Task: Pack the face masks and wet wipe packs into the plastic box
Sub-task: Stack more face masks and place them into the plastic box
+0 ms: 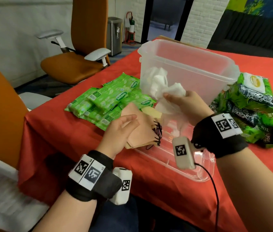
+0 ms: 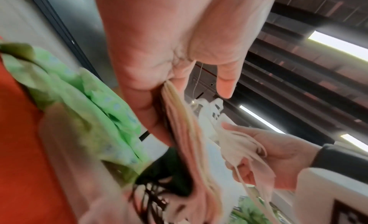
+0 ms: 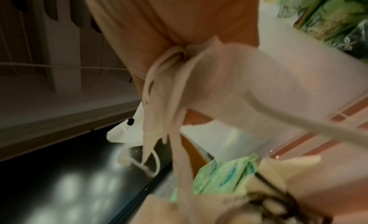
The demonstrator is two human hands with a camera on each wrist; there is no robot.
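Observation:
A clear plastic box (image 1: 216, 67) stands at the back of the red table with white face masks (image 1: 155, 77) in it. My right hand (image 1: 175, 96) grips a bunch of white masks (image 1: 167, 99) just in front of the box's near wall; the right wrist view shows this white mask (image 3: 229, 85) and its loops hanging from the fingers. My left hand (image 1: 129, 121) holds a stack of peach masks (image 1: 142, 133) with black ear loops above the table; the stack (image 2: 185, 133) is pinched in my left hand (image 2: 179, 62). Small green wet wipe packs (image 1: 109, 99) lie left of the box.
Larger green wipe packs (image 1: 252, 111) are piled right of the box. The clear lid (image 1: 191, 169) lies flat near the table's front edge, under my hands. Orange chairs (image 1: 75, 64) stand to the left beyond the table edge.

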